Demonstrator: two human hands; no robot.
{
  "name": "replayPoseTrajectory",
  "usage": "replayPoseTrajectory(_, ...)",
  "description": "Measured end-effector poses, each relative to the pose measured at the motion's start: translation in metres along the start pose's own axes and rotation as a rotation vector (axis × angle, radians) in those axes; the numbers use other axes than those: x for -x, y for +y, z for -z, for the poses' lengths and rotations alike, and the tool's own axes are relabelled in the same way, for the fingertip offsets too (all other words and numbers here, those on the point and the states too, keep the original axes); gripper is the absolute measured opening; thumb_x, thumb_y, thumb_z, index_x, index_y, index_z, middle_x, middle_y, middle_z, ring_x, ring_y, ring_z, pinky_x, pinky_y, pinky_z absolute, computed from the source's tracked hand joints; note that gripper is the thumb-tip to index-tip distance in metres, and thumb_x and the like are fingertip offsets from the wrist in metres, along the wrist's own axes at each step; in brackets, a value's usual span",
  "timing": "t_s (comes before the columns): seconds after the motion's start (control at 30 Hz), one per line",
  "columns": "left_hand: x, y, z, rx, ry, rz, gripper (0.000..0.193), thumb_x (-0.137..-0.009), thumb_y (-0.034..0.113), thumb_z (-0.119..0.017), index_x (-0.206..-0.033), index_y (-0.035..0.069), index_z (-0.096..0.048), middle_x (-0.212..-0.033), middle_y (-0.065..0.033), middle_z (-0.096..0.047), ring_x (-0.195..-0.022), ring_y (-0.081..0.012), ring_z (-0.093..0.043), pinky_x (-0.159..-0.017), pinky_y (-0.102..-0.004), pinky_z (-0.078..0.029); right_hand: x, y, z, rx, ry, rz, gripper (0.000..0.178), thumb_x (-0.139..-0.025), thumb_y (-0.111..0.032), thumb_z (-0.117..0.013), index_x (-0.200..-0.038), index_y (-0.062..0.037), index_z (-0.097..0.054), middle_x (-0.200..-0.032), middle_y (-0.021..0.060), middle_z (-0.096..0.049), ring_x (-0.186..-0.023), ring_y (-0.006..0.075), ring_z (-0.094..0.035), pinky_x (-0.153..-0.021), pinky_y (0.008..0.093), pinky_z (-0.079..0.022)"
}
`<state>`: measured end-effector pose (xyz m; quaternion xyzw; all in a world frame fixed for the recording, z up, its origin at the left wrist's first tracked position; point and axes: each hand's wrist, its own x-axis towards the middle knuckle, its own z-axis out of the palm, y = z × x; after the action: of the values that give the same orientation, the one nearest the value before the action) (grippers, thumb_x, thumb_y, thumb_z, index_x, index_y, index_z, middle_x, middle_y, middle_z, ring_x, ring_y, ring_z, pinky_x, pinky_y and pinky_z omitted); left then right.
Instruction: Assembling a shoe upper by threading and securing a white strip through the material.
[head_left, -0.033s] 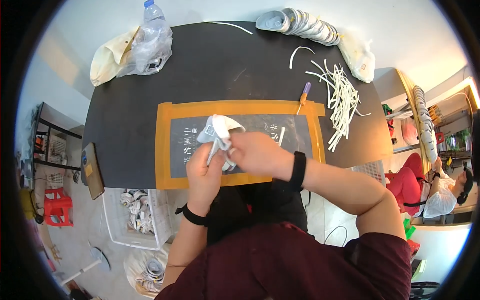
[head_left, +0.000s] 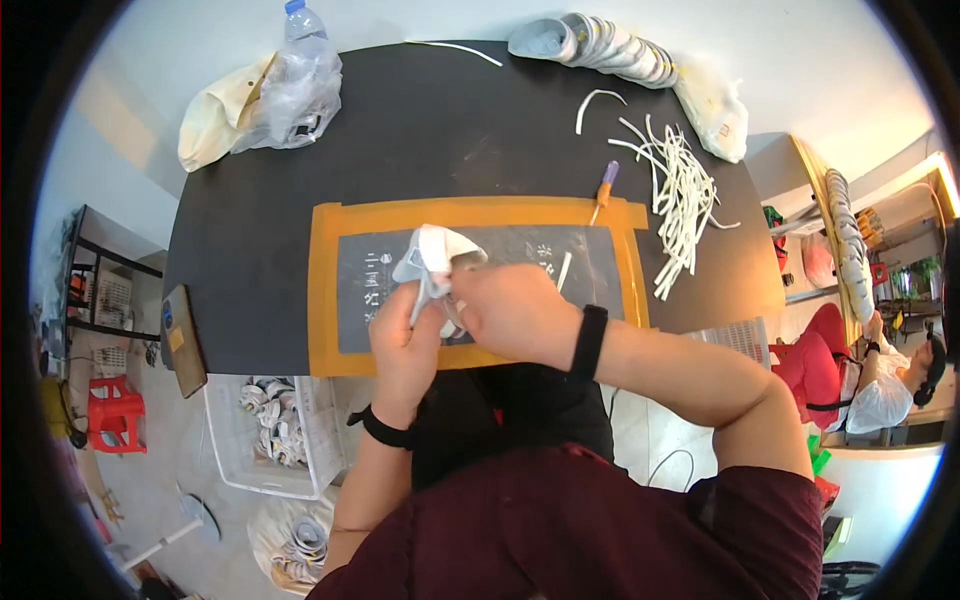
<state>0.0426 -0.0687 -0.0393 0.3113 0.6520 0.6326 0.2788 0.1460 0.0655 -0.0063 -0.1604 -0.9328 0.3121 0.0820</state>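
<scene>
Your left hand (head_left: 405, 335) pinches the lower edge of a white-and-grey fabric piece (head_left: 445, 243); your right hand (head_left: 515, 305) pinches its right side, fingertips partly hidden. Piece is over the tape-bordered panel (head_left: 325, 290) on the counter (head_left: 420, 130). Beyond, at the panel's far edge, a purple-and-orange-handled tool (head_left: 608, 182). Right of it, loose white strips (head_left: 683, 205). Farthest, by the wall, nested grey-white pieces (head_left: 610, 50).

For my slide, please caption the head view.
Left hand and right hand hold a white-grey piece above a tape-bordered panel.
</scene>
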Motion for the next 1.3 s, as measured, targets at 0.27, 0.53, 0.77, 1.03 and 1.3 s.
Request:
replayPoseTrajectory(0.27,0.003,0.001,-0.002,0.033,-0.003,-0.055,0.020,-0.091,0.003,-0.058,-0.110,-0.002,-0.065,-0.086,-0.0046,-0.065,-0.080,-0.0112,-0.060,-0.072,-0.0280,-0.049,-0.009,0.000,-0.002,-0.428,-0.160,-0.232,0.016,-0.086,-0.010,-0.052,-0.095,-0.0007,-0.060,-0.091,0.0177,-0.068,-0.082,0.0369,-0.067,-0.073,0.0448,-0.052)
replayPoseTrajectory(0.53,0.004,0.003,-0.001,0.020,0.026,0.021,0.020,-0.092,0.007,-0.060,-0.110,-0.002,-0.064,-0.087,-0.0032,-0.065,-0.079,-0.0095,-0.059,-0.069,-0.0257,-0.048,0.002,-0.012,0.006,0.420,-0.085,0.212,0.013,-0.087,-0.012,-0.053,-0.091,-0.0014,-0.059,-0.085,0.0185,-0.066,-0.070,0.0390,-0.065,-0.067,0.0474,-0.054)
replayPoseTrajectory(0.77,-0.002,0.006,0.000,0.392,0.021,0.106,0.018,-0.097,0.013,-0.059,-0.112,0.002,-0.060,-0.085,0.0005,-0.061,-0.066,-0.0031,-0.053,-0.053,-0.0186,-0.042,-0.003,-0.008,0.007,-0.194,-0.021,-0.106,0.016,-0.090,-0.018,-0.052,-0.096,-0.0042,-0.058,-0.083,0.0190,-0.066,-0.078,0.0395,-0.064,-0.070,0.0449,-0.049)
replayPoseTrajectory(1.03,-0.002,0.007,0.000,0.267,0.091,0.126,0.023,-0.094,0.010,-0.064,-0.116,0.003,-0.061,-0.090,0.0018,-0.062,-0.070,-0.0020,-0.054,-0.055,-0.0179,-0.042,0.013,-0.018,0.002,-0.120,0.081,-0.119,0.021,-0.093,-0.019,-0.052,-0.107,-0.0071,-0.062,-0.088,0.0192,-0.068,-0.083,0.0380,-0.066,-0.073,0.0447,-0.052)
replayPoseTrajectory(1.3,-0.004,-0.003,0.001,0.306,0.106,0.058,0.020,-0.094,0.013,-0.064,-0.112,0.005,-0.061,-0.092,0.0017,-0.063,-0.069,-0.0017,-0.055,-0.052,-0.0156,-0.041,0.022,-0.025,-0.006,-0.093,0.140,-0.110,0.027,-0.092,-0.016,-0.052,-0.116,-0.0085,-0.064,-0.095,0.0184,-0.069,-0.086,0.0377,-0.067,-0.076,0.0450,-0.053)
